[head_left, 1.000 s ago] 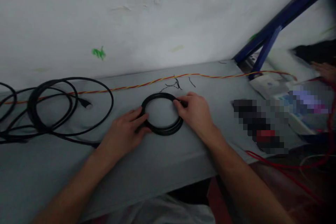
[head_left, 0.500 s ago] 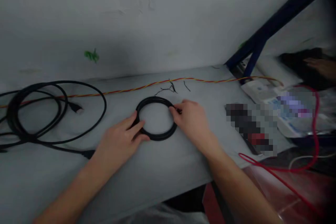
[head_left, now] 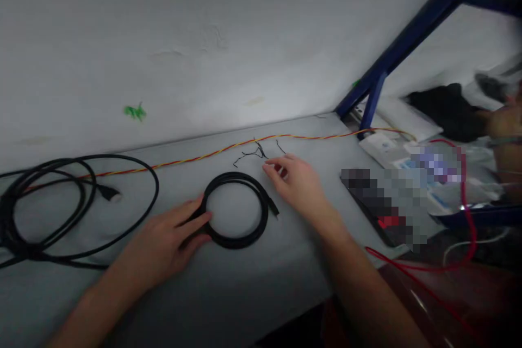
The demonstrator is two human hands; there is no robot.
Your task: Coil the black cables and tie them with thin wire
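L hand (head_left: 163,244): grip spread, pressed on left side of blk cable coil (head_left: 234,243), coil flat on gray bench (head_left: 261,288). R hand (head_left: 296,185): grip loosely open, off coil, near blk wire scraps (head_left: 248,155). Printed box (head_left: 379,144) at R: text unreadable.

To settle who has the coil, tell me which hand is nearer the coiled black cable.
Left. The left hand touches the left side of the coiled black cable. The right hand is apart from it, farther off, beyond the coil's upper right.
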